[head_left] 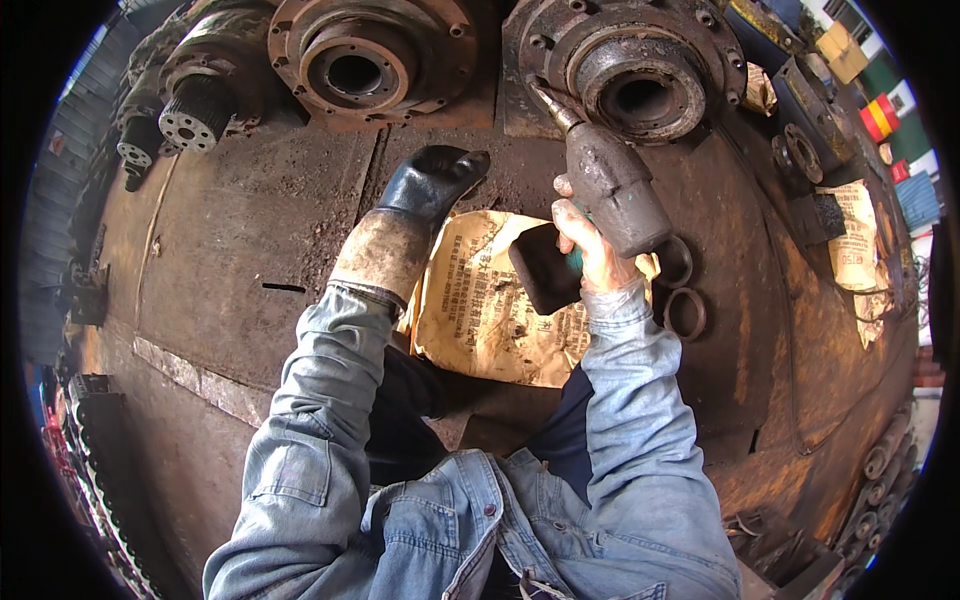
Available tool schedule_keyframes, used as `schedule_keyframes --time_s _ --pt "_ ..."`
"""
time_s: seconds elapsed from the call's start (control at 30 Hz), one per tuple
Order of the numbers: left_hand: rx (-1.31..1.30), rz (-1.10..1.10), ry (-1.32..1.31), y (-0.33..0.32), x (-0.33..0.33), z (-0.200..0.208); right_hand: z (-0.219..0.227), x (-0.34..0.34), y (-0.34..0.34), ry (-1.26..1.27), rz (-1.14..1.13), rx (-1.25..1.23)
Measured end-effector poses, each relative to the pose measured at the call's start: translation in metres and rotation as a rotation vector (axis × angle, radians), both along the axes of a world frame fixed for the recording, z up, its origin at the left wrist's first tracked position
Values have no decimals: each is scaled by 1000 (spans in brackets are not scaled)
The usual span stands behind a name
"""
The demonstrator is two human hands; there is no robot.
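Dark hand tool aloft in the right hand; left hand's grip unclear

Item: one dark hand tool point(622, 195), grime-coated, held tilted above the floor point(250, 220), its slim metal tip toward the far left. The tip overlapped the right flanged housing point(650, 85) in view; contact could not be told.
Item: right hand point(592, 250), fingers closed round the tool, partly hidden behind it.
Item: one dark squarish piece point(545, 270), left of that hand; whether part of the tool, unclear.
Item: left hand point(433, 183), in a black glove with soiled cuff; whether it held anything, I could not tell.
Item: one printed paper sack point(480, 335), between the forearms, partly covered.
Item: two rings point(686, 314), right of the right wrist, the farther partly hidden.
Item: left flanged housing point(350, 70), far side, top cut off.
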State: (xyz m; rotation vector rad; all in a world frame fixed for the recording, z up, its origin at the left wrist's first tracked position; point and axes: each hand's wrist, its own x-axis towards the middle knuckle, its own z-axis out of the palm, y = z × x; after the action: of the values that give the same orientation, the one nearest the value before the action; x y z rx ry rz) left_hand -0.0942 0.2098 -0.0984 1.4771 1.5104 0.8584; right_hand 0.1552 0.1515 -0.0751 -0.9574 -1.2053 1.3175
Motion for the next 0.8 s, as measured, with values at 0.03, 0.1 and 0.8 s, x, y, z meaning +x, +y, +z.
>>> schedule_keyframes --time_s 0.03,0.1,0.8 --pt "2 1 -7 2 -2 -4 -1 -1 1 -22 -10 -5" --pt "77 66 -22 2 -10 -17 -4 -8 2 -39 -13 -7" --pt "42 30 -7 -17 -40 -24 -95 -63 33 -383 -184 280"
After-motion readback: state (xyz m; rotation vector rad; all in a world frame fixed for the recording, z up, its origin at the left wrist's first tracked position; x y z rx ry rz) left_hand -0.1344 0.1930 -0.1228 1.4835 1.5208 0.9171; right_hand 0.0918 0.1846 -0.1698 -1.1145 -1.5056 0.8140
